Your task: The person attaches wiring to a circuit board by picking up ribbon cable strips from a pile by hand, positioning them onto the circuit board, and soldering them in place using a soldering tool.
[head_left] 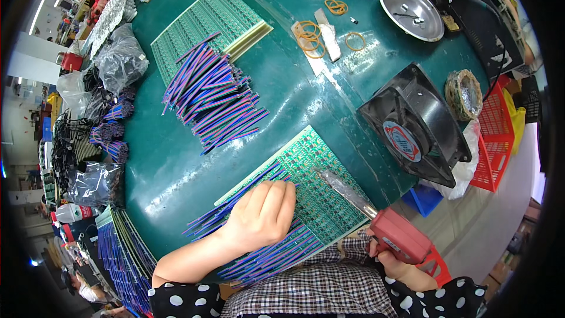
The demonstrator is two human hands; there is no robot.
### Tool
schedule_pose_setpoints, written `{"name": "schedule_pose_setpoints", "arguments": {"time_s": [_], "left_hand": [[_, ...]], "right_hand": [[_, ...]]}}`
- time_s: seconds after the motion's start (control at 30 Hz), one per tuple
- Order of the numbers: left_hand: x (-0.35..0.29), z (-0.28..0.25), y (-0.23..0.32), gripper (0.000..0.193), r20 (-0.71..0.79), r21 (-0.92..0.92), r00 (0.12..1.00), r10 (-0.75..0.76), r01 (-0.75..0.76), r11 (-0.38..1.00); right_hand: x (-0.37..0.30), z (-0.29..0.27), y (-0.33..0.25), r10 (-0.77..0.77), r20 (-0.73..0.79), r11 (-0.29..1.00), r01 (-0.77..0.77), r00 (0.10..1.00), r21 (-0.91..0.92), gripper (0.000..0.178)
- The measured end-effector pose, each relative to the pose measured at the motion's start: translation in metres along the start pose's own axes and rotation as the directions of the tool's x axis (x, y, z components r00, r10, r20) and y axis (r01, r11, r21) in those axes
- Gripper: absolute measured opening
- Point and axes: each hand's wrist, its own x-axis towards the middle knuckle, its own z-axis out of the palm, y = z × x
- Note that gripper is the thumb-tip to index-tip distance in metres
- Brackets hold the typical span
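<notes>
A green panel of small circuit boards lies on the table before me, with rows of blue, black and red ribbon wires sticking out along its left and near side. My left hand rests over the panel among these wires. Its fingers are curled together, and whatever they pinch is hidden beneath them. In my right hand is the handle of a red soldering gun. The gun's metal tip points up and left over the panel, close to the left fingertips.
Beyond the panel, a loose pile of ribbon wires leans on stacked circuit panels. A black fan stands at the right, near a tape roll. Rubber bands and a metal dish lie farther back. Wired panels hang lower left.
</notes>
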Motion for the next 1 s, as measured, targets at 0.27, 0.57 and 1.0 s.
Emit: {"name": "schedule_pose_setpoints", "arguments": {"time_s": [0.27,0.57,1.0], "left_hand": [[-0.005,0.004,0.003,0.031,0.040,0.046,0.999,0.031,-0.033,0.998],[-0.007,0.005,-0.001,0.024,0.045,0.118,0.997,0.062,-0.067,0.991],[-0.006,0.006,0.001,0.027,0.044,0.127,0.996,0.075,-0.080,0.989]], "right_hand": [[0.007,0.002,-0.006,-0.046,0.006,0.940,0.046,0.999,-0.339,0.055],[0.020,0.005,-0.009,-0.178,0.105,0.902,0.205,0.978,-0.379,0.065],[0.024,0.000,-0.009,-0.424,0.254,0.700,0.493,0.869,-0.517,0.070]]}}
